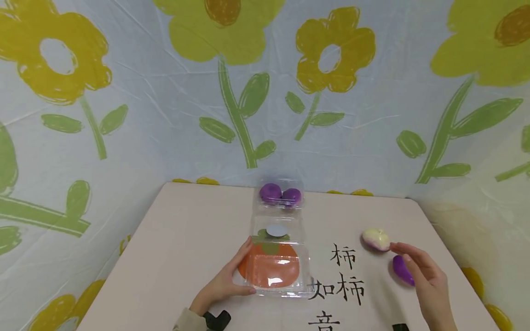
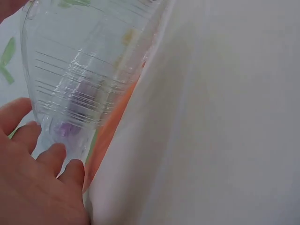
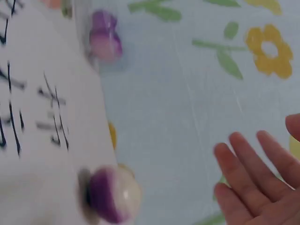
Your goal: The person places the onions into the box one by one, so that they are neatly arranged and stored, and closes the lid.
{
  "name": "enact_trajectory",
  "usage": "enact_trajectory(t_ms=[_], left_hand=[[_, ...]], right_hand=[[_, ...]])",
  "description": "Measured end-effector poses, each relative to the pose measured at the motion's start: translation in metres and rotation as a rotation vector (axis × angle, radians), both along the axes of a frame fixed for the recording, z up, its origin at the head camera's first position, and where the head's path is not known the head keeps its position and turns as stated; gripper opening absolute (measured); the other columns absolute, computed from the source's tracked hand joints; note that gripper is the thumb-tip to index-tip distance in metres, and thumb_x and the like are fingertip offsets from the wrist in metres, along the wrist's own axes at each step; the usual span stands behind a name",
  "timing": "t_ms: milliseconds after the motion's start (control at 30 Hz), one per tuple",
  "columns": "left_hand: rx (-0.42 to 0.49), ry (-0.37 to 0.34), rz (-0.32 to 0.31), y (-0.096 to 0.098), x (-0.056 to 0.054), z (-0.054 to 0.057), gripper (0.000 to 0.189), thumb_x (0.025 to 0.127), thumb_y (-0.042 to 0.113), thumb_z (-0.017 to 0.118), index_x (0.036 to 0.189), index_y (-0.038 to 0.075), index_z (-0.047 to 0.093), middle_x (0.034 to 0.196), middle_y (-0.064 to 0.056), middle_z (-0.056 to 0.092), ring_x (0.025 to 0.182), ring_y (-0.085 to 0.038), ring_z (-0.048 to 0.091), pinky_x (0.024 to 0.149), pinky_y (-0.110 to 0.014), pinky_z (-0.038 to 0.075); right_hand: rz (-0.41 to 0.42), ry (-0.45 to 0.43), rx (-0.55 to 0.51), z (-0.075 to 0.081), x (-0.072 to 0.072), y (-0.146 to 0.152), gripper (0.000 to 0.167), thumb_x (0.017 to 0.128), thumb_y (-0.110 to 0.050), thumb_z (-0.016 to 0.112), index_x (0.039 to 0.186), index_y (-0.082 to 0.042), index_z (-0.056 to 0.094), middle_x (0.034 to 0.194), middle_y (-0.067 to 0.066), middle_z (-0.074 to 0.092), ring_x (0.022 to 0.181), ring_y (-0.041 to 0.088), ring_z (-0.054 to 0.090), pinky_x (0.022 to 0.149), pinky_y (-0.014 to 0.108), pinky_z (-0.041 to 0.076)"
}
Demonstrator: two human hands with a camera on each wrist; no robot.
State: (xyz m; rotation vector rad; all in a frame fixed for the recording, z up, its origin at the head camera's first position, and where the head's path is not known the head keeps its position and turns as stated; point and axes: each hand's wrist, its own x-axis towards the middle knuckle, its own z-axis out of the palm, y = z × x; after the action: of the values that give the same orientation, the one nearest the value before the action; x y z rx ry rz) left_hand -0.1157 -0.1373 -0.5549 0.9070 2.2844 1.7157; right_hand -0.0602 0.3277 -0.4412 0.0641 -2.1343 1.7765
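Note:
A clear plastic clamshell box lies unfolded on the table, over a printed orange persimmon that shows through it. Two purple turnip-like vegetables sit in its far half. My left hand holds the near half by its left side, thumb at the front corner and fingers along the side; the left wrist view has those fingertips against the plastic wall. At the right, my right hand is held with fingers extended and nothing in them. Its fingertips are close to a cream-and-purple turnip-like vegetable. Partly hidden behind that hand lies a purple one.
The pale table mat carries black brush characters right of the box. A flowered cloth stands as a wall along the table's back and sides. The box's far end reaches almost to the back edge.

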Motion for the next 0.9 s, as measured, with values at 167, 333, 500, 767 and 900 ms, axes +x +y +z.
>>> enact_trajectory(t_ms=[167,333,500,767,900], left_hand=[[0.002,0.064,0.044,0.004,0.004,-0.007,0.104,0.076,0.023,0.087,0.158,0.01,0.024,0.166,-0.007,0.015,0.151,-0.031,0.015,0.116,-0.052,0.023],[-0.019,0.083,0.084,0.006,0.009,-0.009,0.101,0.075,0.028,0.087,0.157,0.012,0.029,0.165,-0.001,0.02,0.15,-0.025,0.019,0.114,-0.058,0.026],[-0.031,0.144,0.112,0.006,0.011,-0.011,0.1,0.073,0.03,0.089,0.154,0.01,0.034,0.163,-0.004,0.024,0.149,-0.026,0.023,0.116,-0.05,0.026],[-0.077,0.195,0.103,0.009,0.012,-0.012,0.101,0.073,0.034,0.087,0.155,0.011,0.033,0.165,-0.009,0.018,0.151,-0.037,0.008,0.11,-0.068,0.022],[-0.082,0.233,0.075,0.01,0.01,-0.01,0.092,0.074,0.031,0.087,0.15,0.008,0.041,0.164,-0.013,0.018,0.147,-0.048,0.005,0.104,-0.077,0.018]], right_hand=[[-0.313,0.022,-0.138,-0.006,-0.01,0.028,0.031,0.099,-0.001,0.056,0.128,0.011,0.058,0.12,0.001,0.07,0.115,0.01,0.059,0.096,0.011,0.043],[-0.457,-0.044,-0.363,-0.032,-0.018,0.058,0.033,0.099,-0.007,0.059,0.131,0.002,0.061,0.119,-0.003,0.069,0.115,0.008,0.057,0.104,0.012,0.038],[-0.319,-0.063,-0.534,-0.071,-0.015,0.078,0.027,0.101,-0.008,0.055,0.127,-0.01,0.063,0.111,-0.009,0.07,0.107,0.0,0.061,0.105,0.01,0.034],[-0.144,-0.092,-0.478,-0.108,-0.007,0.086,0.03,0.105,-0.012,0.048,0.134,-0.017,0.052,0.117,-0.019,0.066,0.112,-0.012,0.054,0.109,0.008,0.023],[-0.173,-0.098,-0.416,-0.113,-0.009,0.085,0.042,0.102,-0.005,0.051,0.143,-0.011,0.045,0.121,-0.019,0.064,0.115,-0.009,0.053,0.109,0.007,0.024]])
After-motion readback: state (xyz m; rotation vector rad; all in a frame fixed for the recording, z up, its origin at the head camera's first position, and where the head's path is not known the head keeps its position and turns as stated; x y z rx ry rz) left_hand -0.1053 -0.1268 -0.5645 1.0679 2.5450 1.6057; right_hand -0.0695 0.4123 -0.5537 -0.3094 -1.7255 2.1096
